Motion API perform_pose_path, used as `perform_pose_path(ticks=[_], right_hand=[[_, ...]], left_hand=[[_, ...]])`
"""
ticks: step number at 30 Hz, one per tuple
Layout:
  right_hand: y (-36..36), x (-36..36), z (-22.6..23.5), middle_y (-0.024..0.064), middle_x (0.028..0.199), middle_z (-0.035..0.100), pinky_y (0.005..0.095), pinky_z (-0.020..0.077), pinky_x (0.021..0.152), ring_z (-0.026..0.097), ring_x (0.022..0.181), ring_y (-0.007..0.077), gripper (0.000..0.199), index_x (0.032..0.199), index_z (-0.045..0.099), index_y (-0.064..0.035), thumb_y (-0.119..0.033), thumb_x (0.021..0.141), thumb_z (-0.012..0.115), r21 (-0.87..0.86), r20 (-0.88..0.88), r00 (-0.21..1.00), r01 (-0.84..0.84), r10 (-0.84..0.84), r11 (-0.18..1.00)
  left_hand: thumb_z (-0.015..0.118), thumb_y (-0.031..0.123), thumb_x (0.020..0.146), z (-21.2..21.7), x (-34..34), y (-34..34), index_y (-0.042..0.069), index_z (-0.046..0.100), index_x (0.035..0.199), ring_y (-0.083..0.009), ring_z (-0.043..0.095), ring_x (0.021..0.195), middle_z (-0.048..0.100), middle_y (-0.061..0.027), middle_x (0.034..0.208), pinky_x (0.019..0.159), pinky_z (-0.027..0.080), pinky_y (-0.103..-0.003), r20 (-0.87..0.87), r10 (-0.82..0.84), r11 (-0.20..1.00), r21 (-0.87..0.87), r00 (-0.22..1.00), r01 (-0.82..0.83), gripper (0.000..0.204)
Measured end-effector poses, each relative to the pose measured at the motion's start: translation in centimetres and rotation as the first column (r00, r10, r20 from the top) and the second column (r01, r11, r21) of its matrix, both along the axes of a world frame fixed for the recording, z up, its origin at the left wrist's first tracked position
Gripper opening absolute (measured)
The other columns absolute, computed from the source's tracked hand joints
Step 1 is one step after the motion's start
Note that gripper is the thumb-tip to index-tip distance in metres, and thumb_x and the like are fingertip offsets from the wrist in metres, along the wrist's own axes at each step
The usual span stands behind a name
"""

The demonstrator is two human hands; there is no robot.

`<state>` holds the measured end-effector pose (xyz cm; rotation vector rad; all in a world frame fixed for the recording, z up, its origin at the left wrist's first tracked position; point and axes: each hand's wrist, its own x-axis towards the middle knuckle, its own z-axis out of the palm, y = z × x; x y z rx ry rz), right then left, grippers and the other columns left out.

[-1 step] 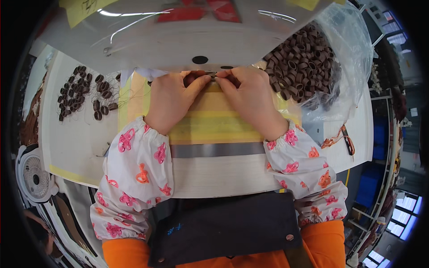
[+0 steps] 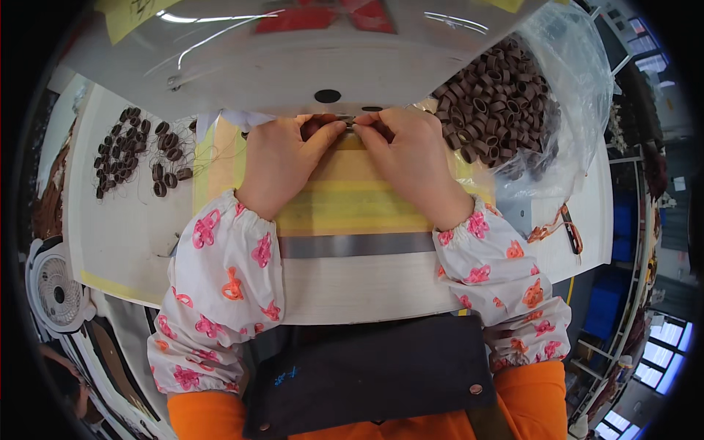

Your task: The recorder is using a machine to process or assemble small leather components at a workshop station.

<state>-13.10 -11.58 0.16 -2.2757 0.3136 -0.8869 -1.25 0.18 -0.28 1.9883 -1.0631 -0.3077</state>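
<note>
My left hand and my right hand meet under the lower edge of a pale grey machine body. Thumb and fingers of each are pinched together, the tips almost touching at one spot. Whatever they grip there is small and mostly covered by the fingers, so I cannot make it out. Beneath the hands lies a work surface covered with yellow tape. To the right is a heap of brown loops in a clear plastic bag. Over on the left, more brown loops lie with thin loose threads trailing among them.
A grey metal strip edges the taped surface, with a white tabletop nearer me. A dark-handled tool lies on the table at right, beside orange cord. A white fan stands off the table's left side.
</note>
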Motion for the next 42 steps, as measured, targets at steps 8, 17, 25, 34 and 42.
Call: perform_pose_path(ticks=[8, 17, 25, 34, 42], right_hand=[[-0.4, 0.1, 0.1, 0.0172, 0.07, 0.058, 0.0397, 0.0455, 0.056, 0.056, 0.065, 0.0357, 0.005, 0.075, 0.056, 0.0018, 0.002, 0.072, 0.059, -0.081, 0.001, 1.0, 0.005, -0.005, 0.997], [-0.4, 0.2, 0.3, 0.0168, 0.068, 0.058, 0.039, 0.0463, 0.057, 0.057, 0.065, 0.034, 0.003, 0.074, 0.058, 0.0018, 0.001, 0.072, 0.06, -0.066, -0.019, 1.0, 0.017, -0.018, 0.998], [-0.4, 0.2, 0.5, 0.016, 0.066, 0.058, 0.0377, 0.0458, 0.056, 0.058, 0.064, 0.033, 0.01, 0.071, 0.055, 0.0018, -0.002, 0.071, 0.064, -0.005, -0.113, 0.992, 0.054, -0.055, 0.999], [-1.2, 0.7, 0.9, 0.0159, 0.06, 0.056, 0.0373, 0.0448, 0.053, 0.058, 0.059, 0.0322, 0.016, 0.066, 0.052, 0.0018, -0.004, 0.069, 0.067, -0.042, -0.141, 0.99, 0.013, -0.019, 0.999], [-1.6, 0.6, 0.9, 0.0161, 0.058, 0.056, 0.0374, 0.0444, 0.051, 0.057, 0.056, 0.0323, 0.016, 0.065, 0.052, 0.0012, -0.006, 0.067, 0.067, 0.013, -0.165, 0.986, 0.021, -0.018, 1.0]], left_hand=[[0.065, 0.026, 0.08, 0.2, 0.0, -0.2, -0.001, 0.067, 0.089, -0.0076, 0.052, 0.057, 0.063, -0.0054, 0.065, 0.055, 0.043, -0.023, -0.09, 0.026, 0.999, 0.021, 0.996, -0.024, 0.029], [0.062, 0.03, 0.078, -0.3, 0.8, -0.4, 0.001, 0.067, 0.084, -0.0166, 0.059, 0.053, 0.062, -0.0109, 0.061, 0.055, 0.045, -0.027, -0.029, -0.008, 1.0, 0.029, 1.0, 0.009, 0.031], [0.061, 0.028, 0.078, 0.3, 0.5, -0.3, 0.001, 0.067, 0.084, -0.0213, 0.06, 0.057, 0.063, -0.0122, 0.065, 0.057, 0.047, -0.029, -0.024, 0.008, 0.995, 0.096, 1.0, -0.005, 0.029], [0.062, 0.025, 0.078, -0.4, 1.2, -0.4, -0.001, 0.065, 0.083, -0.0207, 0.059, 0.056, 0.063, -0.0108, 0.065, 0.057, 0.045, -0.029, -0.01, -0.056, 0.998, -0.001, 0.998, 0.056, 0.027], [0.063, 0.023, 0.077, 0.3, 0.6, -0.5, 0.0, 0.065, 0.082, -0.0118, 0.054, 0.053, 0.06, -0.0055, 0.061, 0.053, 0.042, -0.025, -0.053, -0.005, 0.999, 0.045, 0.999, 0.008, 0.023]])
